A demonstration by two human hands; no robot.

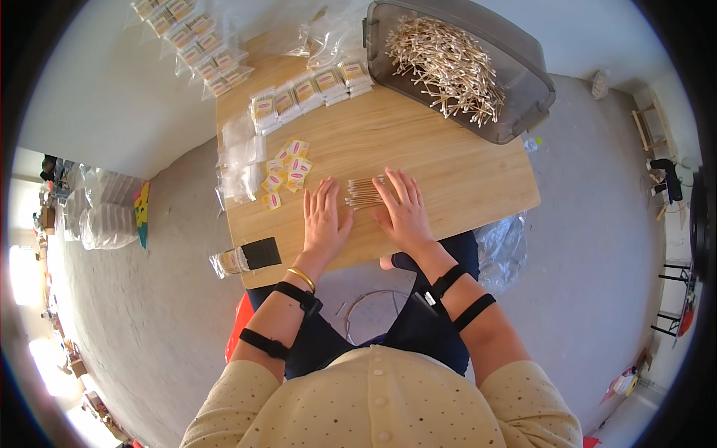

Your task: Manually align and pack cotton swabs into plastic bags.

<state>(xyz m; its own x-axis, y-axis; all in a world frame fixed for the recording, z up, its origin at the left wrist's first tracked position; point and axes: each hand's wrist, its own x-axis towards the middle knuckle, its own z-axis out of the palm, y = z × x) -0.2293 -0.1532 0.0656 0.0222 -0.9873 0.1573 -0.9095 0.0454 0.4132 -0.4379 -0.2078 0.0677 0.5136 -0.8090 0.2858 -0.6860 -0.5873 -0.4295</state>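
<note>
A small row of cotton swabs lies side by side on the wooden table, between my two hands. My left hand rests flat just left of the swabs, fingers stretched out and pointing away from me. On the other side, my right hand lies with fingers extended, its fingertips over or against the right ends of the swabs, which it partly hides. Beyond my left hand, several small yellow-and-white printed cards are scattered. Neither hand grips anything.
A grey plastic bin heaped with loose cotton swabs stands at the far right. Filled packets line the back, with clear bags at the left edge. A black pad with a packet sits at the near left corner.
</note>
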